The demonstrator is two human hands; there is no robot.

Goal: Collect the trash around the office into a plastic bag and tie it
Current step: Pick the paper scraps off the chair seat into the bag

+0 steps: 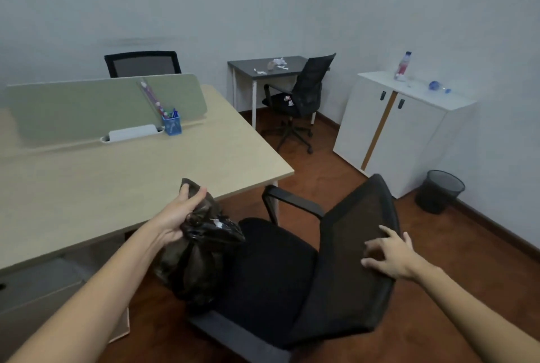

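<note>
1. Plastic bag (201, 248), black and part-filled, hangs by its gathered neck from the left hand (175, 216), whose grip is curled round it, just above the near chair (277, 269) seat.
2. Right hand (388, 257), fingers spread, rests on that chair's mesh back.
3. Crumpled trash (276, 64) lies ahead and right on the far dark counter (295, 62); bottles (403, 66) stand on the white cabinet (391, 129), nearer the right hand.
4. Bag contents are mostly hidden; scraps on the far chair (295, 94) are unclear.
</note>
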